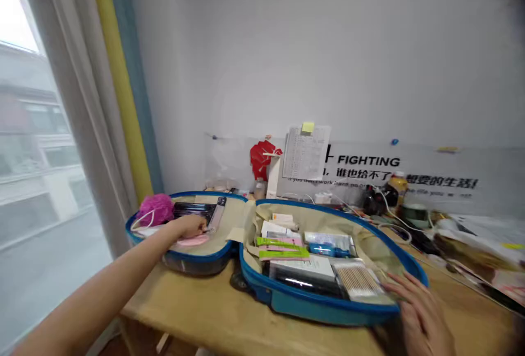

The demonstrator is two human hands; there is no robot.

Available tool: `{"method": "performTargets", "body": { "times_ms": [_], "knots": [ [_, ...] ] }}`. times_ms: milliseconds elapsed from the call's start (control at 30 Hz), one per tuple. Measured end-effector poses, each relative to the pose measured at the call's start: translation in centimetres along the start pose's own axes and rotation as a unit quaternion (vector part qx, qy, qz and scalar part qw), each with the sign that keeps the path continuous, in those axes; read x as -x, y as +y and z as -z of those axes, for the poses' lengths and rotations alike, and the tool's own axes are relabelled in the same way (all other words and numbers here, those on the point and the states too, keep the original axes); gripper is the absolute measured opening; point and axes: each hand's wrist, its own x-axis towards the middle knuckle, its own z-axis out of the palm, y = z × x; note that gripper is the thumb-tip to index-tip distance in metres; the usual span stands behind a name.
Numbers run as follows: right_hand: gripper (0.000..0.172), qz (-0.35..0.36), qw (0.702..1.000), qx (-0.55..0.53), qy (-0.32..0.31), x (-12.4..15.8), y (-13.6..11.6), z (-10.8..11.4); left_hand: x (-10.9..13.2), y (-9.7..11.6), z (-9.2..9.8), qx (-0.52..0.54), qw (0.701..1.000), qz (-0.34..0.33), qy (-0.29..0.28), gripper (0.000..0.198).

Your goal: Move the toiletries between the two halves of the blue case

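An open blue case (311,302) lies on a wooden table (213,312), its two halves spread flat. My left hand (189,226) reaches into the left half, fingers curled on a pink flat pad (193,240), beside a clear pouch (197,211) and a pink mesh sponge (156,208). My right hand (418,312) rests with fingers spread on the front right rim of the right half. That half holds boxes, green and pink packets (283,246), a blue tube (328,250) and a pack of cotton swabs (357,281).
Curtains (118,88) and a window stand at the left. At the wall are a paper sheet (305,152), a red ornament (262,158) and a "FIGHTING" sign (369,161). Bottles, cables and papers crowd the table's right side (451,230).
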Motion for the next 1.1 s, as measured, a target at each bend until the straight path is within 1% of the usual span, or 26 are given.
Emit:
{"method": "performTargets", "body": {
  "times_ms": [200, 300, 400, 467, 533, 700, 767, 833, 900, 1000, 1100],
  "knots": [
    [0.037, -0.033, 0.999, -0.012, -0.002, 0.3, 0.1, -0.3, -0.3, 0.0, -0.4, 0.007, 1.000, -0.004, -0.020, 0.028],
    [0.038, -0.049, 0.998, -0.025, 0.004, 0.2, 0.0, -0.4, -0.6, 0.1, -0.8, 0.016, 1.000, 0.002, -0.017, 0.028],
    [0.037, -0.044, 0.999, -0.021, 0.011, 0.1, -0.2, -0.3, -0.6, 0.1, -1.1, 0.033, 0.999, 0.008, -0.006, 0.028],
    [0.035, -0.032, 0.999, -0.013, 0.019, 0.0, -0.3, -0.3, -0.4, -0.2, -1.1, 0.053, 0.998, 0.012, 0.011, 0.028],
    [0.034, -0.017, 1.000, -0.007, 0.024, 0.0, -0.2, -0.3, -0.1, -0.8, -0.7, 0.078, 0.996, 0.020, 0.042, 0.029],
    [0.031, 0.004, 1.000, -0.006, 0.025, 0.0, -0.1, -0.4, 0.7, -3.4, 0.9, 0.120, 0.983, 0.052, 0.125, 0.033],
    [0.030, 0.007, 1.000, -0.006, 0.024, 0.0, -0.2, -0.3, 1.0, -4.2, 1.3, 0.118, 0.981, 0.067, 0.142, 0.034],
    [0.029, 0.011, 1.000, -0.003, 0.022, -0.1, -0.3, -0.3, 1.2, -4.4, 1.4, 0.107, 0.982, 0.079, 0.130, 0.034],
    [0.030, 0.014, 1.000, 0.001, 0.019, -0.1, -0.3, -0.2, 1.3, -4.1, 1.0, 0.091, 0.988, 0.084, 0.092, 0.032],
    [0.030, 0.016, 1.000, 0.003, 0.022, -0.2, -0.3, -0.2, 1.5, -2.8, 0.1, 0.061, 0.995, 0.077, 0.022, 0.029],
    [0.031, 0.019, 1.000, 0.006, 0.023, -0.2, -0.3, -0.3, 1.7, -1.7, -0.4, 0.033, 0.997, 0.068, -0.027, 0.028]
  ]
}}
